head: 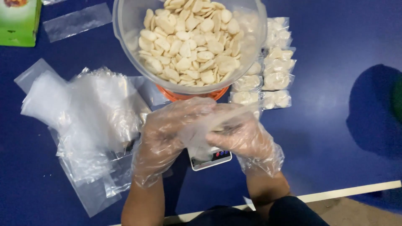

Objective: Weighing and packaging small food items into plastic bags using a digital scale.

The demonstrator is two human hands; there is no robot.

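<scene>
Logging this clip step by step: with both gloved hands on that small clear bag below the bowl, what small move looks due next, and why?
Probably spreading the mouth of the small clear bag. The left hand and right hand both pinch it, and it looks flat and empty, while the bowl of pale crackers sits just above.

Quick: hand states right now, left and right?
Left hand: gloved, closed on the clear plastic bag.
Right hand: gloved, gripping the same bag.

a small clear plastic bag, crumpled and empty, is pinched between the gloved left hand and right hand.
</scene>
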